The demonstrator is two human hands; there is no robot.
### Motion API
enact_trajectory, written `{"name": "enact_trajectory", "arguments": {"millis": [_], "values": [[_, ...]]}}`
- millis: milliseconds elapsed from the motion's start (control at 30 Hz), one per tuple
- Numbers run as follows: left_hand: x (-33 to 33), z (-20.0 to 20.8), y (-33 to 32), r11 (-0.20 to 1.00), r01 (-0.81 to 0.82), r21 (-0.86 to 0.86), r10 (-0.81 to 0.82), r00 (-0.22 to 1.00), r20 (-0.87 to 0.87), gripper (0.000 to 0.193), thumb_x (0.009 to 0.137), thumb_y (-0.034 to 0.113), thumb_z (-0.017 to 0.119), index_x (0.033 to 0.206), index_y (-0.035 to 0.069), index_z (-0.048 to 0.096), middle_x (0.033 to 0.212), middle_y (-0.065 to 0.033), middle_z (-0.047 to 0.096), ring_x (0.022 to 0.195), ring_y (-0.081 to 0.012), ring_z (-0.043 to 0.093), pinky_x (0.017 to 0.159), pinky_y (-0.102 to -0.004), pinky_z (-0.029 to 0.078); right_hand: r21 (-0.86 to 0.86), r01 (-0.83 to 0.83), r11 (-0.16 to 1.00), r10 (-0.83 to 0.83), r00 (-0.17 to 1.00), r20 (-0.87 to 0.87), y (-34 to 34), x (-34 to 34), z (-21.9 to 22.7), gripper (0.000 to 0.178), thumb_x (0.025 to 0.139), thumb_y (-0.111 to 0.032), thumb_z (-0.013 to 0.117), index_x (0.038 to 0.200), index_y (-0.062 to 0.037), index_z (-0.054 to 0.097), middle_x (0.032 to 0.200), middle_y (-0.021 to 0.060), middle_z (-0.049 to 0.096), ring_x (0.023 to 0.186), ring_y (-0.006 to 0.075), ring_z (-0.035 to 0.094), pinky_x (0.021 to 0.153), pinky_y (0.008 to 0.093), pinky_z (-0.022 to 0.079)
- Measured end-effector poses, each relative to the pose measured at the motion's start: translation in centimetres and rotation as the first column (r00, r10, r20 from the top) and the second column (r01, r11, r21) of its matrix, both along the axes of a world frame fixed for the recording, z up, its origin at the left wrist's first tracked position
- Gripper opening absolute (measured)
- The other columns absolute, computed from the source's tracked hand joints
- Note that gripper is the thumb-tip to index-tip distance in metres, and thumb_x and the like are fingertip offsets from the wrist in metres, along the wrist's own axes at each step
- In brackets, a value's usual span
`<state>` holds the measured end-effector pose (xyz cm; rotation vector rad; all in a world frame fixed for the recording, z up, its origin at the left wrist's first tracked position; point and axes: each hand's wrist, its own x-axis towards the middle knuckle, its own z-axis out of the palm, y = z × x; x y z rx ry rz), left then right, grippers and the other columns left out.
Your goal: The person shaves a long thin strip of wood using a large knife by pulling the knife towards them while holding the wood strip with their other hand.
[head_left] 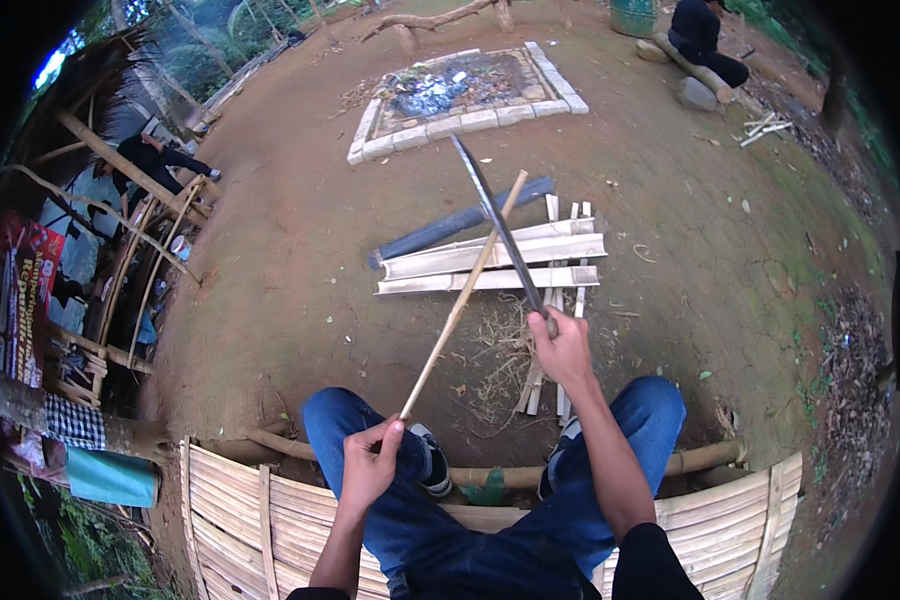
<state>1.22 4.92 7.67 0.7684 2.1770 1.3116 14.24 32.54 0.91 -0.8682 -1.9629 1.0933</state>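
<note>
My left hand (pixel 372 458), above my left thigh, pinches the lower end of a long thin bamboo strip (pixel 448 322) that slants up and away to the right. The handle of a long-bladed machete (pixel 506 236) is in my right hand (pixel 562 345), over the gap between my knees. Its dark blade points away and slightly left, crossing the strip near the strip's upper part; whether they touch I cannot tell. Beyond my hands, split bamboo pieces (pixel 500 255) lie on the ground across thinner strips (pixel 560 300). Curly shavings (pixel 505 345) are heaped between my feet and those pieces.
I sit on a bamboo-slat bench (pixel 232 515). A dark tube-like length (pixel 460 222) lies behind the split bamboo. Farther off is a brick-edged fire pit (pixel 440 130) with ash. One person (pixel 698 45) sits at the far right, another (pixel 160 160) at left beside a shelter.
</note>
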Motion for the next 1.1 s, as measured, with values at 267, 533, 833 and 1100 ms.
{"name": "enact_trajectory", "arguments": {"millis": [267,533,833,1100], "values": [[0.5,1.7,1.8,0.981,0.146,-0.129,-0.167,0.972,-0.166,0.03,0.097,0.022,0.054,0.097,-0.004,0.068,0.057,-0.0171,0.05,0.052,-0.0103,0.042,0.05,-0.0305,0.04,0.614,-0.36,0.703,0.323,0.93,0.175,-3.7,-0.1,1.6,0.055,0.078,-0.061,0.064,0.062,-0.0088,0.055,0.051,0.004,0.052,0.041,0.02,0.053,0.039,0.0351,0.041],[0.4,2.2,-1.6,0.969,0.117,-0.216,-0.15,0.978,-0.143,0.03,0.097,0.022,0.053,0.095,-0.004,0.067,0.058,-0.0209,0.051,0.048,-0.0174,0.045,0.051,-0.0344,0.042,0.013,0.019,1.0,-0.02,0.995,0.102,0.7,0.2,-0.2,0.046,0.089,-0.046,0.058,0.074,-0.0032,0.064,0.043,0.0039,0.044,0.039,0.0166,0.044,0.042,0.0357,0.035],[0.0,2.7,0.4,0.971,0.077,-0.225,-0.127,0.967,-0.219,0.031,0.098,0.022,0.052,0.089,-0.005,0.064,0.061,-0.0203,0.053,0.052,-0.0197,0.041,0.053,-0.0341,0.042,0.458,-0.481,0.748,0.372,0.874,0.311,-5.6,-0.8,1.4,0.05,0.079,-0.058,0.064,0.067,-0.0099,0.058,0.049,0.0065,0.054,0.046,0.0275,0.059,0.045,0.0374,0.046],[-0.1,2.6,-1.3,0.977,0.064,-0.203,-0.11,0.969,-0.22,0.029,0.097,0.021,0.053,0.1,-0.004,0.066,0.063,-0.025,0.054,0.051,-0.0326,0.056,0.053,-0.0363,0.045,0.04,-0.051,0.998,0.041,0.973,0.226,-1.1,-1.3,0.1,0.045,0.084,-0.048,0.064,0.069,-0.0056,0.06,0.047,0.01,0.051,0.046,0.0293,0.057,0.05,0.0394,0.045]]}}
